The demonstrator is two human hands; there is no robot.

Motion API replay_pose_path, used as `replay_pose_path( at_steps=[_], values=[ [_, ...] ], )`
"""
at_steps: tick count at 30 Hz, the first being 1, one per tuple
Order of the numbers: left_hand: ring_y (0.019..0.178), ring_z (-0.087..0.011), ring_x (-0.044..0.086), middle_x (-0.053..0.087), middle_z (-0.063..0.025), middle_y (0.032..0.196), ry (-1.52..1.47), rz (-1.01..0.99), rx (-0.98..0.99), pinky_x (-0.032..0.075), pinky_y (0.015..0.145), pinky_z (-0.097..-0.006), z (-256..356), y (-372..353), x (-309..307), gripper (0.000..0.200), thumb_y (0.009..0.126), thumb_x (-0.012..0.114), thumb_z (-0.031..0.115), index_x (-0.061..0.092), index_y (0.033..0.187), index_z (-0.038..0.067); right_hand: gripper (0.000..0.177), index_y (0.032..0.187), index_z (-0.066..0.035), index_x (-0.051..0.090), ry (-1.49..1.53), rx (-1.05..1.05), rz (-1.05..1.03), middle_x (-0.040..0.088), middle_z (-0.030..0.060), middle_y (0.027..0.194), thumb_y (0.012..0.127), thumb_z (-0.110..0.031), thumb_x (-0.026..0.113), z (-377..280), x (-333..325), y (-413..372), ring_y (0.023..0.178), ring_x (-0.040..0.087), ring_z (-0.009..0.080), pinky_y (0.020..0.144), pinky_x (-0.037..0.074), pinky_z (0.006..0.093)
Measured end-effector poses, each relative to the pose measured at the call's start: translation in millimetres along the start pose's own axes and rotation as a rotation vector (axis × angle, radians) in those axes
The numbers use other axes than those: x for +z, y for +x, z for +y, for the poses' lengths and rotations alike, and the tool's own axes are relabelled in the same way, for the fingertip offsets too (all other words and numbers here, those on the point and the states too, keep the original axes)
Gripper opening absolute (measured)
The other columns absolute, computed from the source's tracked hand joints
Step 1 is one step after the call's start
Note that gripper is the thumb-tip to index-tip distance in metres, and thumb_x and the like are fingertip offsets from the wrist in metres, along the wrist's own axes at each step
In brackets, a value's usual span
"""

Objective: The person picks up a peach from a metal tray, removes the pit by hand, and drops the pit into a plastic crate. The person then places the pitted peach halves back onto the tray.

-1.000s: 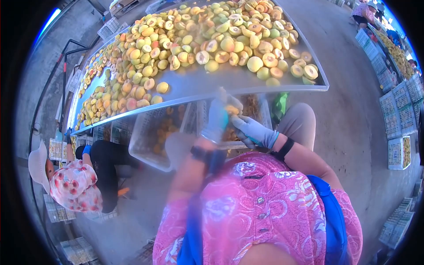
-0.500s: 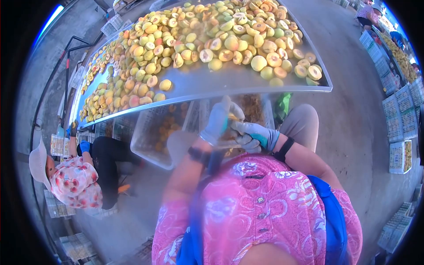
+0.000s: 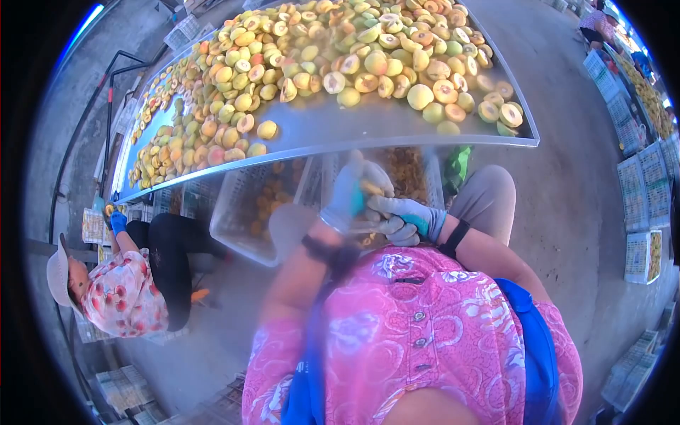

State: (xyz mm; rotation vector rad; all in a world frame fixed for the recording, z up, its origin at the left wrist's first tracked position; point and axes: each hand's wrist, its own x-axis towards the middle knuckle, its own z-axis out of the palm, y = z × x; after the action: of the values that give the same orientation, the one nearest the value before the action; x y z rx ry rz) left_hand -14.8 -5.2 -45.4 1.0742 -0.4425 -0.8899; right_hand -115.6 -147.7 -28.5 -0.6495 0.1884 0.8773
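My left hand (image 3: pixel 352 195), in a grey and teal glove, is closed around a small yellowish piece of apricot (image 3: pixel 371 188), mostly covered by the fingers. Pressed up against it from the other side is my right hand (image 3: pixel 406 217), gloved alike, with its fingers curled in at the same piece. Whether the right fingers also hold a small tool is hidden. Both hands are in front of my body, just below the near edge of a metal table (image 3: pixel 312 126). Many apricots (image 3: pixel 419 96), whole and halved, lie heaped on that table.
Beneath the table stand a white crate (image 3: pixel 244 244) with orange fruit and another crate holding brown pieces (image 3: pixel 407 173). At left sits a co-worker (image 3: pixel 124 294) in a hat and blue gloves. Stacked crates (image 3: pixel 643 185) line the right side. A green bag (image 3: pixel 459 164) hangs near my knee.
My hands stay together at nearly the same spot, with the fingers slightly shifted on the apricot piece. The co-worker's arms and head have moved a little.
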Motion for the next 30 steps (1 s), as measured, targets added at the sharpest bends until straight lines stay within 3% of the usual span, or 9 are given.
replay_pose_path(
  at_steps=[7, 9, 11, 13, 14, 16, 17, 19, 30],
  values=[
    [0.075, -0.0241, 0.056, 0.056, -0.0063, 0.075, -0.757, 0.495, 0.346, 0.05, 0.076, -0.0402, 27.9, -11.6, -31.1, 0.048, 0.093, 0.045, 0.055, 0.053, 0.083, 0.009, 0.039, 0.094, -0.013, 0.048, 0.338, 0.036, -0.067, 0.032, -0.005, 0.054, 0.098, -0.05, 0.037, -11.3, -2.4, -0.1, 0.031, 0.025, 0.003, 0.025, 0.02, 0.0204],
    [0.079, -0.0227, 0.057, 0.058, -0.0101, 0.081, -0.577, 0.561, 0.442, 0.05, 0.079, -0.0404, 34.1, -22.9, -109.2, 0.042, 0.094, 0.051, 0.047, 0.056, 0.088, 0.006, 0.034, 0.09, -0.014, 0.051, 0.183, -0.06, -0.398, 0.044, -0.0054, 0.057, 0.097, -0.047, 0.046, -6.8, -42.7, 9.0, 0.037, 0.036, 0.0038, 0.031, 0.03, 0.0206],
    [0.095, -0.0258, 0.059, 0.061, -0.014, 0.104, 0.463, 1.015, 0.524, 0.048, 0.086, -0.0354, 59.6, -38.1, -124.4, 0.033, 0.096, 0.054, 0.031, 0.059, 0.11, 0.002, 0.037, 0.084, -0.015, 0.048, 0.237, -0.04, -0.24, 0.032, -0.0085, 0.052, 0.096, -0.05, 0.046, 0.0, -58.6, 12.5, 0.032, 0.027, 0.0035, 0.026, 0.021, 0.0235],
    [0.105, -0.0263, 0.056, 0.057, -0.0138, 0.114, 1.442, 0.955, 0.528, 0.046, 0.091, -0.0346, 76.8, -34.3, -140.6, 0.027, 0.094, 0.055, 0.022, 0.059, 0.114, 0.005, 0.042, 0.09, -0.015, 0.053, 0.287, -0.1, -0.173, 0.033, -0.0057, 0.055, 0.097, -0.054, 0.039, 5.8, -78.3, 23.4, 0.034, 0.028, 0.0049, 0.03, 0.021, 0.0228],
    [0.105, -0.0263, 0.056, 0.057, -0.0138, 0.114, 1.447, 0.958, 0.527, 0.046, 0.091, -0.0346, 78.1, -20.7, -142.2, 0.027, 0.094, 0.055, 0.022, 0.059, 0.114, 0.005, 0.042, 0.09, -0.015, 0.053, 0.287, -0.099, -0.178, 0.033, -0.0057, 0.055, 0.097, -0.054, 0.039, 9.0, -88.1, 30.5, 0.034, 0.028, 0.0049, 0.03, 0.021, 0.0228],
    [0.113, -0.0286, 0.052, 0.055, -0.0149, 0.12, 1.588, 0.661, 0.3, 0.043, 0.095, -0.0347, 77.6, 25.0, -126.1, 0.032, 0.091, 0.057, 0.025, 0.058, 0.119, 0.01, 0.042, 0.122, -0.012, 0.056, 0.113, -0.106, 0.123, 0.062, 0.0047, 0.103, 0.096, -0.044, 0.05, 12.0, -104.5, 40.5, 0.089, 0.06, 0.0142, 0.075, 0.051, 0.0306],
    [0.115, -0.0302, 0.051, 0.054, -0.0158, 0.12, 1.513, 0.636, 0.282, 0.042, 0.096, -0.0368, 77.8, 46.9, -104.2, 0.036, 0.09, 0.059, 0.029, 0.057, 0.12, 0.011, 0.042, 0.122, -0.012, 0.056, 0.109, -0.111, 0.124, 0.062, 0.0047, 0.103, 0.096, -0.044, 0.05, 7.9, -96.0, 36.6, 0.089, 0.06, 0.0142, 0.075, 0.051, 0.0306],
    [0.117, -0.0336, 0.05, 0.051, -0.0175, 0.122, 1.435, 0.585, 0.238, 0.042, 0.097, -0.0405, 71.8, 93.7, -86.5, 0.044, 0.085, 0.063, 0.037, 0.055, 0.122, 0.013, 0.044, 0.076, -0.018, 0.05, 0.029, -0.035, 0.212, 0.038, -0.0048, 0.057, 0.094, -0.058, 0.043, -4.3, -63.0, 26.2, 0.036, 0.03, 0.0063, 0.031, 0.022, 0.0236],
    [0.1, -0.0334, 0.058, 0.054, -0.0151, 0.111, 1.614, 0.567, 0.129, 0.048, 0.083, -0.0424, 47.9, 164.9, -80.4, 0.051, 0.073, 0.076, 0.033, 0.048, 0.109, 0.009, 0.038, 0.093, -0.017, 0.051, -0.054, -0.216, 0.138, 0.042, -0.0049, 0.06, 0.094, -0.054, 0.046, -10.0, -49.1, 14.2, 0.038, 0.034, 0.0052, 0.033, 0.024, 0.0213]
  ],
)
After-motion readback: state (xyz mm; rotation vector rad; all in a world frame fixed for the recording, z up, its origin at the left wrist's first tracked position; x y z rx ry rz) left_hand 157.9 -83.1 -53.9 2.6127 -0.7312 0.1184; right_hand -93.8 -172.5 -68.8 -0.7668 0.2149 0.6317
